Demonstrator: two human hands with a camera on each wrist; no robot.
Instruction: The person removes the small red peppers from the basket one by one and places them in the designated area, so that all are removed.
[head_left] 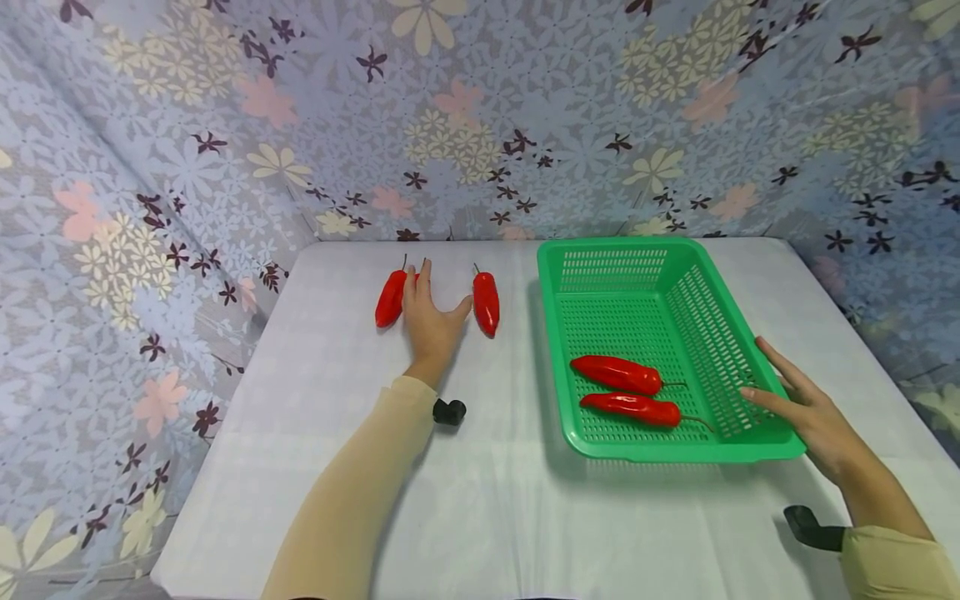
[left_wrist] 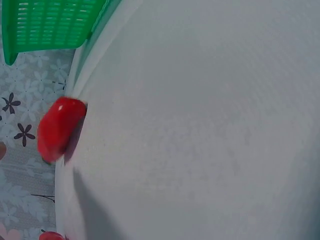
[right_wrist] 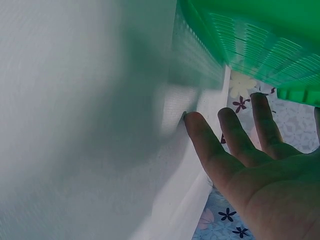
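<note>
My left hand (head_left: 435, 321) reaches over the far left of the table, its thumb spread away from the fingers. Under its fingertips a red chili pepper is mostly hidden. Just left of the fingers lies another red chili pepper (head_left: 389, 300), and to the right of the thumb a third chili pepper (head_left: 486, 303); the left wrist view shows a red pepper (left_wrist: 61, 129) too. At the right side of a green plastic basket (head_left: 551, 333) is my right hand (head_left: 813, 417), its thumb over the rim. In the right wrist view its other fingers (right_wrist: 205, 137) extend below the basket's rim.
Inside the basket, two red chili peppers (head_left: 618, 374) lie side by side near the front. A white cloth covers the table (head_left: 480, 517). Floral fabric (head_left: 480, 125) rises behind the table and along both sides.
</note>
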